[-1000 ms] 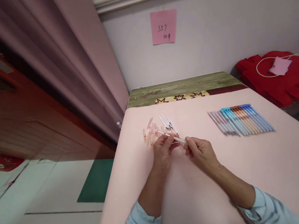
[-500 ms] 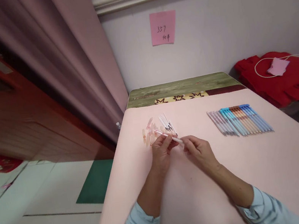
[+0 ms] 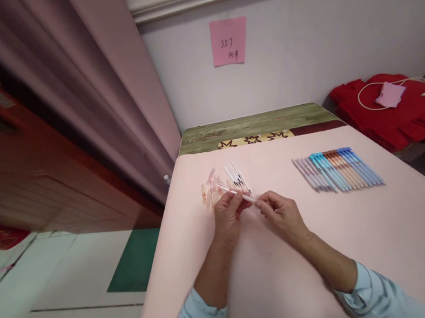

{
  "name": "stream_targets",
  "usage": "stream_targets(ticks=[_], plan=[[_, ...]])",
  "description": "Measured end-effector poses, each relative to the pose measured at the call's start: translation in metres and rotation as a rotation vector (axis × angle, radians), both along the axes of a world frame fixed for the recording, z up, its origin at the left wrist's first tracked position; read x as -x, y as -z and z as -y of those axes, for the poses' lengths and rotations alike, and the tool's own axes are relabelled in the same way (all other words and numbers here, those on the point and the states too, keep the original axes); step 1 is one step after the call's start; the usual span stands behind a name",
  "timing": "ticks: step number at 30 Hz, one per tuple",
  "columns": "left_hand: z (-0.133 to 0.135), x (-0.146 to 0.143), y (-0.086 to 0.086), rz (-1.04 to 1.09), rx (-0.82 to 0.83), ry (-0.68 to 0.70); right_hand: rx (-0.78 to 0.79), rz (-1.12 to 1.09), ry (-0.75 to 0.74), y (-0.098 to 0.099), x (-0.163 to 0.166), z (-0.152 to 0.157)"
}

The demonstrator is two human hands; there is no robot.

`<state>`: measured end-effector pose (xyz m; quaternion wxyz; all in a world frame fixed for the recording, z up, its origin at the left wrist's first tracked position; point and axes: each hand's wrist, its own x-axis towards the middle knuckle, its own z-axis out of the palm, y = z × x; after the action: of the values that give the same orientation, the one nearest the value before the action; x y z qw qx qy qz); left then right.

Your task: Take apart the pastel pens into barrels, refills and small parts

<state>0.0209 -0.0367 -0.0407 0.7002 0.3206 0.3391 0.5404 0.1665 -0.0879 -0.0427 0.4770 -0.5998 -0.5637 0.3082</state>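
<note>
A slim pale pink and white pen (image 3: 249,198) lies slantwise between my hands above the table. My left hand (image 3: 228,215) is closed round its middle, thumb on top. At the pen's near right end, my right hand (image 3: 285,216) pinches the tip; whether it grips a separate small part there cannot be made out. Just beyond my left hand lie several clear pinkish pen parts (image 3: 204,193) in a loose pile. Beside them are several thin white refills (image 3: 231,171) with dark ends.
To the right, a neat row of pens (image 3: 338,172) in grey, light blue, brown and blue lies on the pink-covered table (image 3: 377,250). Red cloth (image 3: 407,119) with a white cable is past the right edge. A wooden door (image 3: 56,181) and curtain (image 3: 116,77) stand left.
My right fingers have closed in slightly on the pen's end. Both hands otherwise keep their hold, and the view has shifted a little.
</note>
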Motion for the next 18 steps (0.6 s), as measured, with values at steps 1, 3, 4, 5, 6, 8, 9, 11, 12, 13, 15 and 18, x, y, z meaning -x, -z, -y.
stream_targets(ticks=[1, 3, 4, 5, 6, 8, 9, 11, 12, 13, 15, 18], plan=[[0.000, 0.000, 0.000, -0.002, 0.001, 0.004, 0.011, 0.001, -0.024, 0.000, 0.000, 0.000], [0.000, 0.000, -0.002, -0.008, 0.005, 0.005, 0.023, 0.000, -0.042, -0.001, 0.000, 0.001], [0.000, 0.000, -0.002, -0.010, 0.008, 0.002, 0.016, 0.002, -0.026, -0.002, 0.000, 0.001], [0.001, 0.000, -0.003, -0.013, 0.011, -0.004, -0.001, 0.007, -0.001, -0.003, 0.001, 0.001], [0.001, 0.000, -0.004, -0.018, 0.012, -0.007, -0.027, 0.017, 0.024, -0.003, 0.001, 0.000], [0.001, 0.000, -0.005, -0.035, 0.006, -0.002, -0.082, 0.046, 0.054, -0.005, 0.002, 0.000], [0.002, 0.000, -0.006, -0.047, 0.000, 0.004, -0.095, 0.058, 0.056, -0.005, 0.002, 0.000], [0.002, 0.000, -0.006, -0.076, -0.019, 0.022, -0.068, 0.057, 0.032, -0.003, 0.002, -0.002], [0.002, 0.000, -0.005, -0.090, -0.030, 0.030, -0.031, 0.028, 0.015, -0.002, 0.001, -0.002], [0.002, 0.001, -0.005, -0.102, -0.038, 0.037, 0.012, -0.022, -0.007, 0.000, 0.001, -0.003], [0.002, 0.001, -0.005, -0.121, -0.049, 0.046, 0.091, -0.158, -0.066, 0.004, 0.000, -0.006], [0.001, 0.003, -0.006, -0.130, -0.063, 0.057, 0.163, -0.337, -0.147, 0.006, 0.000, -0.010]])
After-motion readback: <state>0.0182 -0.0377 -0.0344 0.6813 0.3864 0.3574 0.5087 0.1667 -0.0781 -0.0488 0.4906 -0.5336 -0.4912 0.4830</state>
